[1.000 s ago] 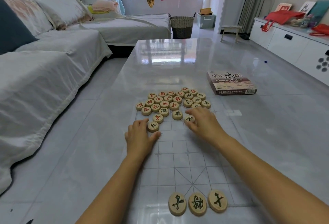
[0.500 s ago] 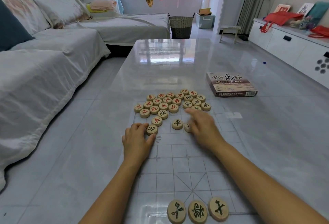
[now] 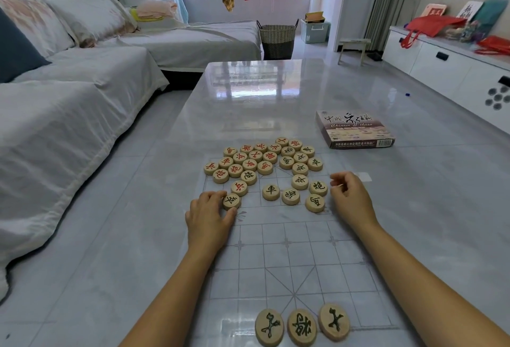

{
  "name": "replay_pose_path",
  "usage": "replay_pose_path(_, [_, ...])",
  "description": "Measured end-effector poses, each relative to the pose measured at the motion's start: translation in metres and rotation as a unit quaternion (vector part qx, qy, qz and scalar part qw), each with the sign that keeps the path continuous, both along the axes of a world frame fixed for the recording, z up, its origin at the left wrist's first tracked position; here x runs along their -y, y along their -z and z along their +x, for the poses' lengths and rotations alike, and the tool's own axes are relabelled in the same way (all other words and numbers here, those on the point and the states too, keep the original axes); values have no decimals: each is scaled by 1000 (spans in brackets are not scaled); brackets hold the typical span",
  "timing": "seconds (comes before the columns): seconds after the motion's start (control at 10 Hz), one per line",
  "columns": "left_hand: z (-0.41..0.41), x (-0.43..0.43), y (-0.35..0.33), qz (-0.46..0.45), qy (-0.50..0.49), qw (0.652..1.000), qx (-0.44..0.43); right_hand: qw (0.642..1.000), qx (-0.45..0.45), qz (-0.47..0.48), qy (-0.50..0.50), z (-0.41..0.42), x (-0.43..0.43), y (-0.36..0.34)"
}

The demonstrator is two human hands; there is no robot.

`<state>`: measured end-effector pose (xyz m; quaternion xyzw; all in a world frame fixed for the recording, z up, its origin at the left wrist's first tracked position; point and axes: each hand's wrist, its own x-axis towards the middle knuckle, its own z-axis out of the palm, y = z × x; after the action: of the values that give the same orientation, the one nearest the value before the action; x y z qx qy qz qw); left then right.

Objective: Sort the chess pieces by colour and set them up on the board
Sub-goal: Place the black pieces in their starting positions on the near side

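Observation:
A clear plastic chess board [image 3: 303, 258] with printed lines lies on the glossy table. Round wooden pieces crowd its far end: red-lettered pieces [image 3: 249, 157] on the left, black-lettered pieces [image 3: 299, 157] on the right. Several black pieces [image 3: 290, 197] lie loose nearer me. Three black pieces [image 3: 301, 325] stand in a row at the near edge. My left hand [image 3: 211, 215] pinches a black piece [image 3: 231, 201] between thumb and fingertips. My right hand [image 3: 349, 197] hovers just right of the loose pieces, fingers loosely curled and holding nothing.
The chess box [image 3: 354, 133] lies on the table at the far right. A covered sofa [image 3: 55, 115] runs along the left side. A woven basket [image 3: 277, 39] stands beyond the table's far end, and a white cabinet [image 3: 452, 70] lines the right wall.
My right hand has lifted off the pieces and drawn back to the right, leaving several black pieces uncovered. My left hand has stayed on the same black piece.

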<state>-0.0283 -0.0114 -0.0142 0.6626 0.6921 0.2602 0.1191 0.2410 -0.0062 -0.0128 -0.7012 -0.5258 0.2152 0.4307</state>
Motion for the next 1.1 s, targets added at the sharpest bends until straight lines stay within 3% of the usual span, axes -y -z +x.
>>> replay_pose_path(0.2, [0, 0, 0, 3, -1, 1000, 12, 999, -36, 17, -11, 0, 7, -2])
replay_pose_path(0.4, [-1, 1, 1, 5, -3, 1000, 11, 975, 179, 0, -128, -7, 14, -2])
replay_pose_path(0.7, [0, 0, 0, 9, 1, 1000, -1, 949, 246, -41, -191, -5, 34, -5])
replay_pose_path(0.8, [10, 5, -4, 52, 35, 996, -69, 963, 211, -17, -167, -4, 49, 2])
replay_pose_path(1.0, [80, -9, -21, 41, 238, 957, -162, 968, 207, 1, -141, -6, 49, 4])
replay_pose_path(1.1, [91, -14, -15, 63, 261, 941, -206, 973, 199, 0, -120, -4, 48, 6])
